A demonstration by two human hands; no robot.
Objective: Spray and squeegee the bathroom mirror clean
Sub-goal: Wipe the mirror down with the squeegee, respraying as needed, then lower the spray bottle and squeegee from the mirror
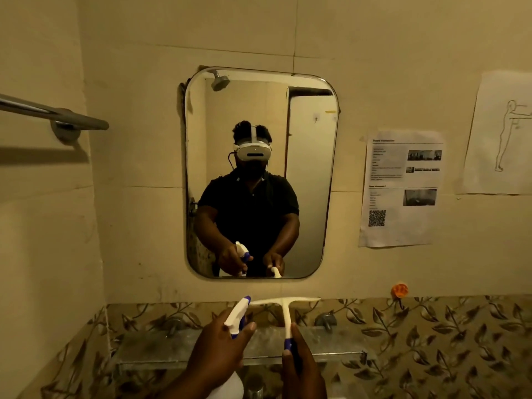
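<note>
Both hands are full below the mirror (260, 174): left hand (218, 349) wrapped round the spray bottle (236, 316), right hand (299, 367) closed on the squeegee (286, 308), so I judge spraying comes next—raise the nozzle toward the glass.

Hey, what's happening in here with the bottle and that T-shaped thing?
A person stands facing a bathroom mirror on the wall. The left hand holds a spray bottle with its nozzle aimed toward the glass; the right hand holds a squeegee upright, below the mirror and not touching it. Whether any spray is on the glass cannot be told.
</note>
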